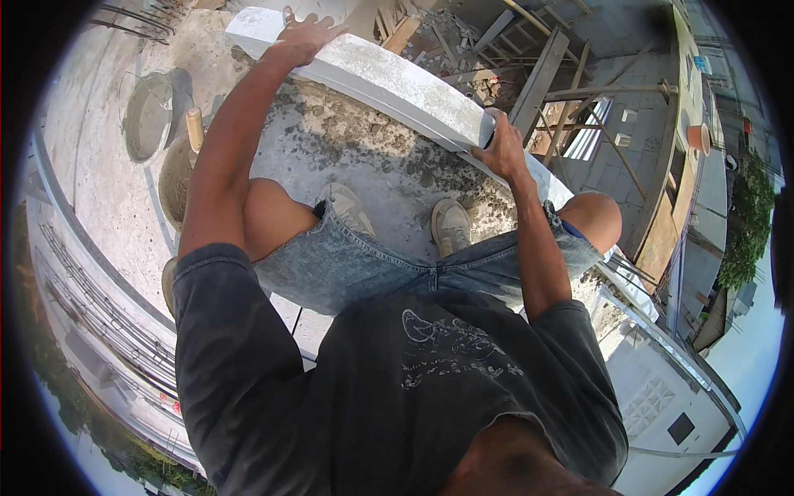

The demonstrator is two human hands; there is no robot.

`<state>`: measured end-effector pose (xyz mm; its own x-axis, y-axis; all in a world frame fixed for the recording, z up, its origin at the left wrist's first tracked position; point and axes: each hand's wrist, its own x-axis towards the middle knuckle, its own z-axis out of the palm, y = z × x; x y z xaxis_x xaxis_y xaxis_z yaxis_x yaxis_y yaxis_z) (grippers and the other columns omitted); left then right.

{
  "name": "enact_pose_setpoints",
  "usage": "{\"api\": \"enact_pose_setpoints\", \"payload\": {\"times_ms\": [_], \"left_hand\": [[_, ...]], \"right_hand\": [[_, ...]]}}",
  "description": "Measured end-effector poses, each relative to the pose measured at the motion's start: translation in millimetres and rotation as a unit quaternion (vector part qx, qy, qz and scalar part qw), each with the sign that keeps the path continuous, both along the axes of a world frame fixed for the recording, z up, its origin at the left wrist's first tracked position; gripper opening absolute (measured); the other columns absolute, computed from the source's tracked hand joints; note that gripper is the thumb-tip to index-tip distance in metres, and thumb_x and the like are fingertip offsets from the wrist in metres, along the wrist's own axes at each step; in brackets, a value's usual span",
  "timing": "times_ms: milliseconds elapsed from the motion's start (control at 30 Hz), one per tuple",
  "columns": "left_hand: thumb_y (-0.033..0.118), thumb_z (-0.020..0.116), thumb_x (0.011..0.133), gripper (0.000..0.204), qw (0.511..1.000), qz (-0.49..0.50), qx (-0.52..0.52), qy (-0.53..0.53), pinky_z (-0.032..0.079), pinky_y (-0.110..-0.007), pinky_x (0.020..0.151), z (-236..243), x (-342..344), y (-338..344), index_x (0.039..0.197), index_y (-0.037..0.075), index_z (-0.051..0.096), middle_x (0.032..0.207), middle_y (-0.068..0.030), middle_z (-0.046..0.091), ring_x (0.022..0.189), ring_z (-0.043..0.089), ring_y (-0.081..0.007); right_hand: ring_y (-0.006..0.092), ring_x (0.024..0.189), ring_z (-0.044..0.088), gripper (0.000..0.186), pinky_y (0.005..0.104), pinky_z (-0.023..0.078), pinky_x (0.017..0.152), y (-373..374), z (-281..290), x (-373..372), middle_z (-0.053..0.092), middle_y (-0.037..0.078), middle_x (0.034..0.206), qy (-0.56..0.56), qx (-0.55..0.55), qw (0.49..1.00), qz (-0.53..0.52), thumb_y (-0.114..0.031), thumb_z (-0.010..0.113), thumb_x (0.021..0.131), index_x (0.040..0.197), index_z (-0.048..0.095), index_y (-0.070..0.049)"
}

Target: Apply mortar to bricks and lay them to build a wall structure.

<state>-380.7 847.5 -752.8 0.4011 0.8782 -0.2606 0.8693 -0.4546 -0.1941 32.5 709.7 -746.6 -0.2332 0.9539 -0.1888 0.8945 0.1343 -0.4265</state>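
Note:
A long white building block lies across in front of me at the slab's edge. My left hand rests over its far left part, fingers spread and stretched out on top. Toward its right end my right hand grips the block, thumb on the near side and fingers over the top; part of the grip is hidden. Another pale block piece continues to the right beyond that hand. Rough crumbled mortar covers the floor along the block's near side.
At my left stand a round mortar-crusted bucket and a second bucket, with a wooden handle beside them. Steel bars poke in at the upper left. Past the block is a drop with planks and rubble.

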Motion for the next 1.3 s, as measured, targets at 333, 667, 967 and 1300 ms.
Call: {"api": "enact_pose_setpoints", "payload": {"times_ms": [333, 667, 967, 1300], "left_hand": [[-0.012, 0.051, 0.083, 0.073, 1.000, -0.004, -0.024, 0.014, 0.023, -0.070, 0.109, 17.1, 14.7, -12.9, 0.143, 0.029, 0.037, 0.128, -0.0013, 0.050, 0.123, 0.048, -0.0251], [-0.013, 0.048, 0.084, 0.074, 1.000, 0.000, 0.003, 0.008, 0.020, -0.067, 0.112, 13.4, 17.5, -13.8, 0.144, 0.028, 0.035, 0.131, -0.0025, 0.048, 0.127, 0.045, -0.0242], [0.001, 0.058, 0.074, 0.079, 0.989, 0.005, -0.118, -0.091, 0.032, -0.062, 0.108, 3.9, -0.6, 7.0, 0.146, 0.025, 0.033, 0.139, -0.0066, 0.047, 0.132, 0.040, -0.0304], [0.004, 0.078, 0.067, 0.108, 0.994, -0.002, -0.095, -0.049, 0.030, -0.066, 0.108, 22.0, 10.9, -26.5, 0.151, 0.035, 0.019, 0.154, -0.0065, 0.029, 0.140, 0.030, -0.0338]], "right_hand": [[0.0367, 0.122, 0.047, 0.083, 0.0477, 0.030, 0.105, -4.5, -2.8, 6.1, 0.053, 0.021, 0.126, -0.052, -0.024, 0.998, -0.005, -0.022, 0.080, 0.065, 0.133, 0.036, -0.006], [0.0395, 0.124, 0.049, 0.087, 0.0488, 0.036, 0.106, 3.2, 13.5, 18.7, 0.053, 0.022, 0.131, 0.022, -0.033, 0.999, -0.017, -0.022, 0.081, 0.065, 0.138, 0.036, -0.006], [0.0387, 0.137, 0.033, 0.098, 0.0499, 0.029, 0.113, -7.9, 32.9, -5.7, 0.036, 0.018, 0.148, -0.093, -0.094, 0.990, 0.037, -0.026, 0.082, 0.067, 0.147, 0.027, -0.010], [0.0328, 0.133, 0.036, 0.091, 0.0595, 0.031, 0.106, -32.7, 3.0, -28.0, 0.036, 0.011, 0.146, -0.222, 0.067, 0.972, 0.022, -0.010, 0.074, 0.068, 0.147, 0.031, -0.018]]}}
